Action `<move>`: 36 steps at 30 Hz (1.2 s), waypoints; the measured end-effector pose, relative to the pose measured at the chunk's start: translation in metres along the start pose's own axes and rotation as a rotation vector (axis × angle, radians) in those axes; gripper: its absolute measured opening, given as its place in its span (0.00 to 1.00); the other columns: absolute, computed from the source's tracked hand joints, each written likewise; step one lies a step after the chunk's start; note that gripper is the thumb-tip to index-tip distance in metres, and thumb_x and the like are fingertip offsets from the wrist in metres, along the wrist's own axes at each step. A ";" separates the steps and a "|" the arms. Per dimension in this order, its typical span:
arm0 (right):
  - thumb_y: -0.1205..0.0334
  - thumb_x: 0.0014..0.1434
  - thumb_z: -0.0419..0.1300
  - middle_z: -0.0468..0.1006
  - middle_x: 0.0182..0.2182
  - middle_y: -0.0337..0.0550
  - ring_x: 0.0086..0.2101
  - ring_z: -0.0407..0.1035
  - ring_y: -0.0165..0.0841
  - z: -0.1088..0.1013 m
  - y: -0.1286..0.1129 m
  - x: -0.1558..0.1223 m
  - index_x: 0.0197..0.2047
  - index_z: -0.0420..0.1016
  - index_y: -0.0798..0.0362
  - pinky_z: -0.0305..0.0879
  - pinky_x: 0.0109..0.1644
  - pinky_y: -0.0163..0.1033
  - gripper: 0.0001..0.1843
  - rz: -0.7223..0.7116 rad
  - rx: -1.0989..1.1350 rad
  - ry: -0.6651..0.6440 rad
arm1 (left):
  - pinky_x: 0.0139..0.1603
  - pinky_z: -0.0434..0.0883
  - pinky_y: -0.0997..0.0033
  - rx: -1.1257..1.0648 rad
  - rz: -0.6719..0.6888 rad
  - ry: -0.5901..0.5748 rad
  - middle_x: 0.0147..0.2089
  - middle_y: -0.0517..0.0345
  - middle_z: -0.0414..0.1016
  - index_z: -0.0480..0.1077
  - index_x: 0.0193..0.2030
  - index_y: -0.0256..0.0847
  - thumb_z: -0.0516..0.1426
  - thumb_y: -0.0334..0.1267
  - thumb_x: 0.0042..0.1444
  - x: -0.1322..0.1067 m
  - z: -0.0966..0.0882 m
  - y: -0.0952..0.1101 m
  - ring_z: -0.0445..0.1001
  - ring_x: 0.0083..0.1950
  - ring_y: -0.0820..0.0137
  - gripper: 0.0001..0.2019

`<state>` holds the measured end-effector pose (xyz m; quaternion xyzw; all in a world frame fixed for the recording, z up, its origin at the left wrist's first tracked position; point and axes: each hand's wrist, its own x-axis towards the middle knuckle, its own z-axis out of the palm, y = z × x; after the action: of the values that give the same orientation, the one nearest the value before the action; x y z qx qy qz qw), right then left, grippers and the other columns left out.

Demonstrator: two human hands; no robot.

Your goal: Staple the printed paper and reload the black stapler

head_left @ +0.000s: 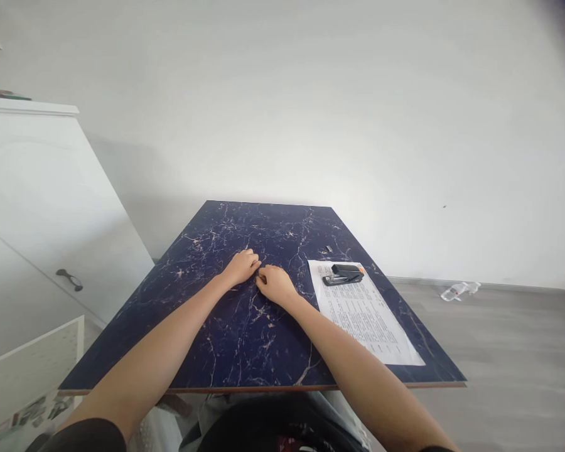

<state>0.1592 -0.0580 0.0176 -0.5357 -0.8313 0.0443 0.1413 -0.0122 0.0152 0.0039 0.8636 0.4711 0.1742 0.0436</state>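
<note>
My left hand [243,266] rests on the dark blue marble-patterned table [263,342], its fingers curled into a loose fist. Close beside it lies my right hand [277,284], also closed, with the thumb tucked toward the fingers. Nothing shows in either hand. To the right of my right hand, a printed sheet of paper [371,320] lies flat on the table. A black stapler [343,274] sits on the upper part of that sheet. Just beyond the paper is a small, dark and shiny piece [328,248], too small to name for sure.
A white cabinet [42,182] with a dark handle [69,280] stands to the left. Behind the table rises a pale wall [282,107]. On the grey floor [508,358] at right lies a crumpled clear plastic piece [459,290]. The table's front edge is near my body.
</note>
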 end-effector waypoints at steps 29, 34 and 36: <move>0.49 0.61 0.62 0.78 0.60 0.49 0.56 0.74 0.52 -0.109 0.232 -0.117 0.65 0.73 0.43 0.72 0.60 0.59 0.30 0.191 0.185 -0.019 | 0.26 0.70 0.66 -0.239 1.180 -0.105 0.36 0.56 0.77 0.70 0.28 0.49 0.57 0.36 0.61 -0.120 0.027 0.244 0.75 0.35 0.66 0.10; 0.53 0.58 0.64 0.82 0.54 0.50 0.51 0.77 0.54 -0.096 0.229 -0.100 0.62 0.78 0.46 0.75 0.55 0.58 0.28 0.256 0.087 -0.028 | 0.17 0.65 0.67 -0.142 0.816 -0.175 0.32 0.54 0.75 0.76 0.31 0.54 0.60 0.41 0.54 -0.156 0.087 0.277 0.74 0.24 0.65 0.04; 0.54 0.58 0.64 0.81 0.55 0.50 0.52 0.77 0.55 -0.092 0.222 -0.093 0.63 0.78 0.46 0.76 0.55 0.59 0.29 0.239 0.108 -0.029 | 0.14 0.61 0.67 -0.061 0.725 -0.145 0.29 0.54 0.74 0.77 0.32 0.56 0.60 0.42 0.52 -0.162 0.106 0.280 0.72 0.20 0.65 0.04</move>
<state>0.4161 -0.0560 0.0386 -0.6219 -0.7598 0.1132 0.1518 0.1675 -0.2640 -0.0702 0.9828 0.1249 0.1304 0.0380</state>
